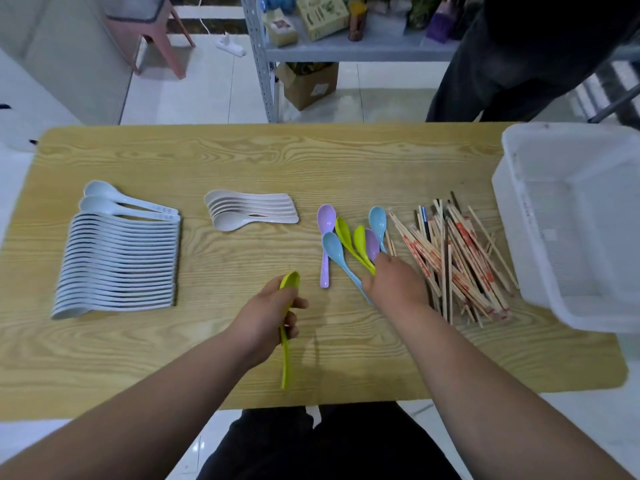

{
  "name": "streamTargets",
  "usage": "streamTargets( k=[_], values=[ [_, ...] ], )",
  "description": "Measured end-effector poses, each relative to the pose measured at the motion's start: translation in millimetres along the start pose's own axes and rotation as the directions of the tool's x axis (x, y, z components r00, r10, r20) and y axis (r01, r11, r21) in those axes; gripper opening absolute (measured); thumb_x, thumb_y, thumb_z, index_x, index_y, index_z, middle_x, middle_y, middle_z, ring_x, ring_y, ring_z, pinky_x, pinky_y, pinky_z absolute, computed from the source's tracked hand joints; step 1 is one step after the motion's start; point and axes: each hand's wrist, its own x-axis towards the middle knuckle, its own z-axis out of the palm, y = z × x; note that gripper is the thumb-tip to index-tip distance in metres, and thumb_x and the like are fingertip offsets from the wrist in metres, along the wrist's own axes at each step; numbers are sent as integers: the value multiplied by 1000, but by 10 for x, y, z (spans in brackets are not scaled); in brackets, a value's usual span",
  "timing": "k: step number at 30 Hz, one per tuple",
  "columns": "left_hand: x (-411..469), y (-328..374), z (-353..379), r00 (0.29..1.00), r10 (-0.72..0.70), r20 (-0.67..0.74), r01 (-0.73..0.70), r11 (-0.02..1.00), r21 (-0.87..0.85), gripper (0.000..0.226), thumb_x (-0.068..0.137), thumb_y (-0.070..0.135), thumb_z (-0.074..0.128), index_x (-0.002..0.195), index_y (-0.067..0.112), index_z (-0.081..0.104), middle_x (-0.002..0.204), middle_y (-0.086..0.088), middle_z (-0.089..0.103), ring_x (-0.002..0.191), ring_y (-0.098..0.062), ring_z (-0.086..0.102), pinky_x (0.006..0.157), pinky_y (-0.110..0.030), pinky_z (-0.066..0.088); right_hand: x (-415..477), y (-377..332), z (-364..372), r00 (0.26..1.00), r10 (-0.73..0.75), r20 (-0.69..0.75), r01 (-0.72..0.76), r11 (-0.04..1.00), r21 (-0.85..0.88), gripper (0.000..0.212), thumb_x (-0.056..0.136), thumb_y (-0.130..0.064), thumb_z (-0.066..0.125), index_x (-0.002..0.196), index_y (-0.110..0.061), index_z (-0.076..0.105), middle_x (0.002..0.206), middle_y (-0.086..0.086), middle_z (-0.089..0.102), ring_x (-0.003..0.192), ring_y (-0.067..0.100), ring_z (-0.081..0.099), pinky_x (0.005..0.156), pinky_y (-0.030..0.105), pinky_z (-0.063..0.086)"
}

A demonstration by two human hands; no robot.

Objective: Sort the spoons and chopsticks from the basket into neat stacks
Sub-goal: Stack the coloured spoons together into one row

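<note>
"Which step is this?"

"Sorting coloured spoons [346,237]. The fingers of my left hand [270,317] curl round a green spoon [290,281] above the desk [242,161]. My right hand [394,284] covers the loose handles, so I can't tell its grip. Next I'd lift out another green one."

Behind the wooden table [242,161] stand a metal shelf [346,51], a cardboard box [308,87] and a pink stool [152,32].

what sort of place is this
Likely a storeroom or back room: a metal shelving rack holds boxed goods, a cardboard box sits on the tiled floor beneath it, and a power strip lies nearby.
</note>
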Motion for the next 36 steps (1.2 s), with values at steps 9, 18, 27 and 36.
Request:
streamTargets(
  k=[9, 18, 27, 36],
  values=[
    [-179, 231, -81, 997, -28, 78, 55, 928, -368, 22, 100, 32, 50, 113, 16, 58, 79, -8, 54, 62, -22, 53, 57, -30, 46, -986, -343, -373, 985, -146, -90, 171, 888, 426, 11, 94, -17, 51, 103, -20, 47, 75, 2, 57, 68, 26, 54, 59, 39, 36],
    [-452, 508, -207, 985, 86, 151, -5, 881, -473, 33, 104, 34, 48, 108, 4, 61, 94, -13, 67, 80, -26, 67, 74, -42, 58, -1693, -933, -314, 946, -299, -126, 315, 758, 571, 17, 92, -16, 54, 94, -32, 50, 73, -18, 53, 64, 6, 48, 55, 21, 32],
    [-482, 311, -570, 990, 77, 117, -15, 888, -459, 24, 104, 26, 51, 127, 18, 51, 100, -10, 59, 82, -27, 68, 67, -43, 61, -1701, -1138, -131, 964, -154, -215, 259, 707, 657, 35, 103, -29, 54, 137, -33, 60, 98, -23, 55, 93, -7, 53, 84, 4, 36],
    [-493, 166, -511, 980, 143, 135, -74, 905, -420, 33, 107, 24, 44, 132, 3, 41, 115, -15, 56, 89, -28, 72, 63, -47, 60, -1696, -1367, 36, 991, -124, 58, 14, 515, 857, 36, 102, -18, 54, 135, -28, 61, 124, 4, 58, 77, 14, 73, 63, 33, 61]
  ],
)
